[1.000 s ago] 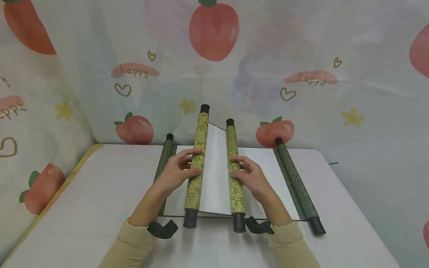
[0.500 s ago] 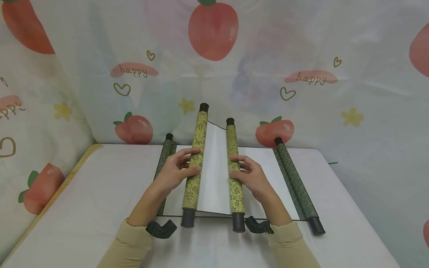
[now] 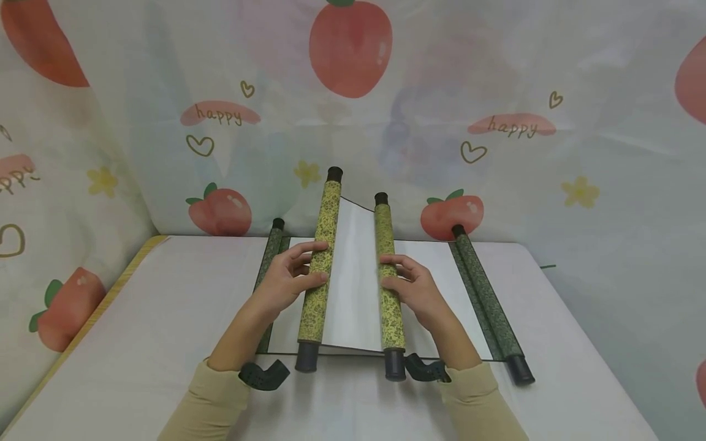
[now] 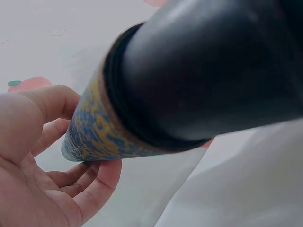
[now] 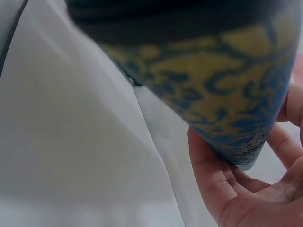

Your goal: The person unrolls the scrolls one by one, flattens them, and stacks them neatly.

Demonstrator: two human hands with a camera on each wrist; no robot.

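Lengthwise, yellow rollers (image 3: 322,263) pointing forward, left fingers (image 3: 306,247) pinching one, right fingers (image 3: 396,260) the other

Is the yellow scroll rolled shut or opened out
Opened, at least partly: white paper spans the gap between the left yellow roll and the right yellow roll.

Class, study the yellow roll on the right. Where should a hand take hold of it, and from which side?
Probably at mid-length of the yellow roll, coming from the right, fingers and thumb curled round it, as the right hand does. It is long and round, with a dark cap at each end, and the white sheet spreads from its left side.
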